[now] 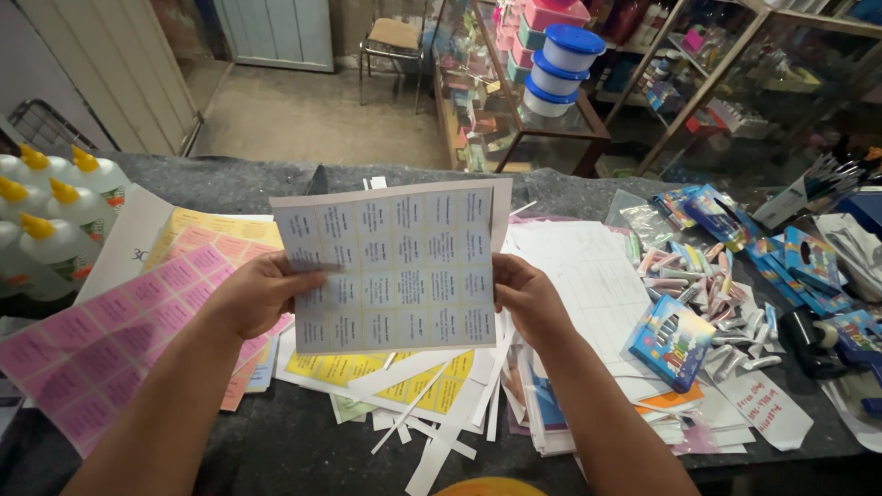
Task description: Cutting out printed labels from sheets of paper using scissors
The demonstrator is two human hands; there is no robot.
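Grey worktop (pixel 276 184) littered with paper. Pink label sheet (pixel 101 340) at 9 o'clock, glue bottles (pixel 55 216) at 10, crayon box (pixel 672 342) at 3. You hold the white label sheet (pixel 395 266) upright at centre: left hand (pixel 262 294) and right hand (pixel 528 298) each in a closed grip on a side edge, forearms angled inward.

Bare forearms, no sleeves; hands (pixel 257 294) ungloved.

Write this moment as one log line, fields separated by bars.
left hand: grips grey label sheet left edge | right hand: grips right edge | sheet: raised above pink sheet, paper strips
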